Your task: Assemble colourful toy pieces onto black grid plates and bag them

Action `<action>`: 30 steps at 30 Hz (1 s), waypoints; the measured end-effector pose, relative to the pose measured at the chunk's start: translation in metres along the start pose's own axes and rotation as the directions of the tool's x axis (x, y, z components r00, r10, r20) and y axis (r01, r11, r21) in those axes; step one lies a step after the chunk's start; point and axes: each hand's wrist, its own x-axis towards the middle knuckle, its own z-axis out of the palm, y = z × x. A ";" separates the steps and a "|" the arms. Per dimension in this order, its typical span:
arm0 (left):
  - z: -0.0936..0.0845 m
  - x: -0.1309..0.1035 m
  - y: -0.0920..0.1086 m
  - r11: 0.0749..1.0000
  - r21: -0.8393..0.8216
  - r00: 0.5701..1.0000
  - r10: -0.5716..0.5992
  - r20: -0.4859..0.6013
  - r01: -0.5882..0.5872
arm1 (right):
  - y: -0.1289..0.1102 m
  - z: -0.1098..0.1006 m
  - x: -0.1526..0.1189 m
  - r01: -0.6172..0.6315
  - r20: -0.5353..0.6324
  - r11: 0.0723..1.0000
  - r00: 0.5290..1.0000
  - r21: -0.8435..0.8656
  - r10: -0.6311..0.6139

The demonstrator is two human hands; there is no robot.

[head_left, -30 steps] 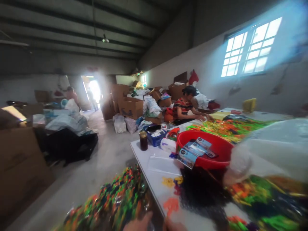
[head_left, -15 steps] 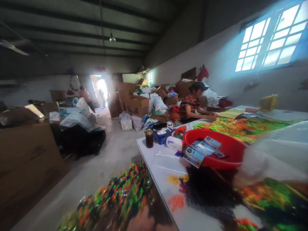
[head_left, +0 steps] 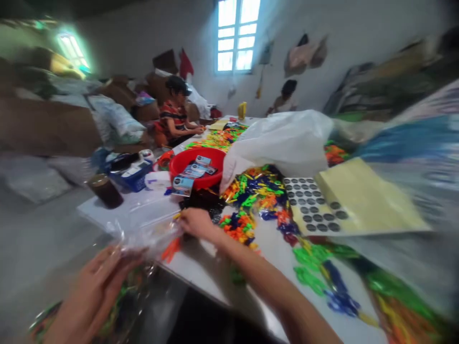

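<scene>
My left hand [head_left: 98, 279], low on the left and blurred, grips a clear plastic bag [head_left: 150, 241] that stretches over the table's near edge. At the bag's far end, my right hand [head_left: 197, 222] has its fingertips pinched at a small yellow plastic piece [head_left: 177, 216]. Its exact shape is too blurred to tell. Orange plastic pieces [head_left: 170, 250] lie on the table just below the right hand. Beyond it is black plastic [head_left: 202, 203], in front of a red basin [head_left: 215, 179] with printed cards [head_left: 195, 170] across it.
A heap of coloured plastic pieces [head_left: 256, 188] spills from a white bag [head_left: 287, 138]. Right of it lies a sheet of round stickers [head_left: 311, 205]. A dark jar [head_left: 105, 191] and blue basket [head_left: 134, 176] stand at the left edge. A co-worker [head_left: 175, 112] sits across the table.
The view has swung right and down to the table. Both my hands have come up into sight with the clear bag; earlier only blurred skin showed at the bottom edge.
</scene>
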 end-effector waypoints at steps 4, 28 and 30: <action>0.077 0.047 0.037 0.936 0.082 0.812 0.250 0.527 -0.342 | 0.082 -0.098 0.016 -0.102 -0.316 0.822 0.891 0.561 0.326; 0.246 0.093 -0.003 0.131 0.751 0.721 0.427 0.546 -0.647 | 0.176 -0.065 -0.095 -0.217 -0.448 0.974 0.879 -0.068 0.165; 0.260 0.090 0.019 0.098 0.657 0.603 0.515 0.609 -0.748 | 0.158 -0.078 -0.076 -0.173 -0.504 0.978 0.858 -0.112 0.094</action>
